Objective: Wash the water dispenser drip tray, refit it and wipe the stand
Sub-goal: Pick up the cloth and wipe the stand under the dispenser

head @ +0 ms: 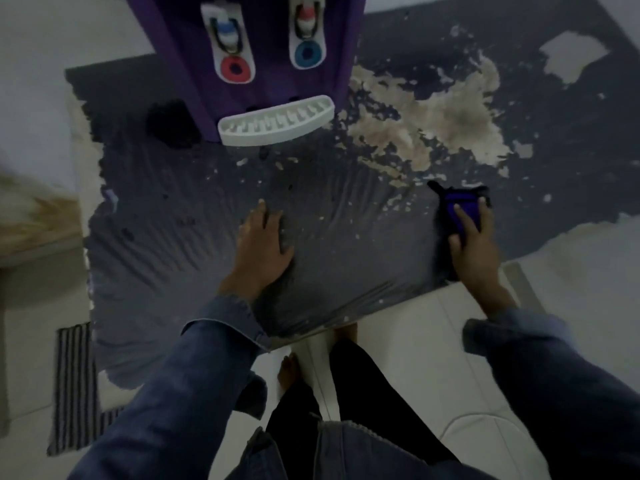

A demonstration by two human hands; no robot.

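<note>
The purple water dispenser stands at the back of a dark, worn stand top. Its white slotted drip tray sits fitted at the dispenser's foot. My left hand lies flat on the stand's dark cover, fingers spread. To the right, my right hand presses a blue and black cloth onto the stand near its right front corner, fingers resting over it.
The stand's dark covering is peeled in pale patches at the right rear. White floor tiles lie below, with my foot on them. A striped mat lies at the lower left. A pale ledge is at the left.
</note>
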